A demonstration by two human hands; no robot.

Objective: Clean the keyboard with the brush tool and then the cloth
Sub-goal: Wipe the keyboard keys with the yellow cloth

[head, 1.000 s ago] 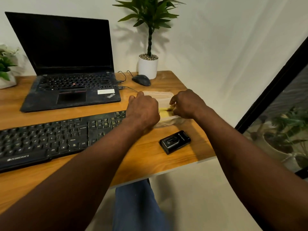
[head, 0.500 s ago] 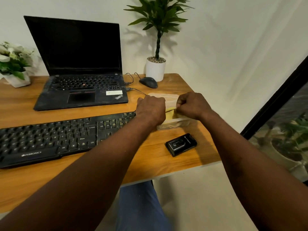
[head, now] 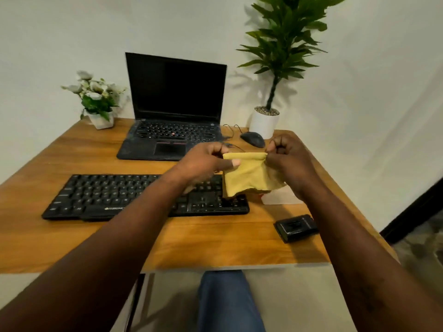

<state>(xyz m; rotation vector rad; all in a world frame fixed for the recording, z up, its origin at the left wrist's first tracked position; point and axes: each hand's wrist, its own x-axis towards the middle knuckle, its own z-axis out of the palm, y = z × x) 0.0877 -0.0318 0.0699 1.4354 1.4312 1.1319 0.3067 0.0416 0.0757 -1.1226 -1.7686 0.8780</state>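
The person holds a yellow cloth [head: 247, 174] up in the air with both hands. The left hand [head: 203, 162] pinches the top left corner with its fingers curled in. The right hand [head: 288, 159] pinches the top right corner the same way, so the top edge is pulled straight between them and the rest hangs down. The cloth hangs over the right end of the black keyboard [head: 115, 195], and I cannot tell if it touches the keys. The keyboard lies flat on the wooden bench [head: 215, 240], and its long side runs from left to right. Most of it lies to the left of the hands and lower down, so the left hand is nearer to the middle keys. I think the wipe has to go down and then left along the rows. A small black box [head: 296, 227] sits on the near right part of the bench, apart from the keyboard, and I cannot tell if it is the brush tool. A pale wrapper [head: 280, 198] lies on the bench below the right hand
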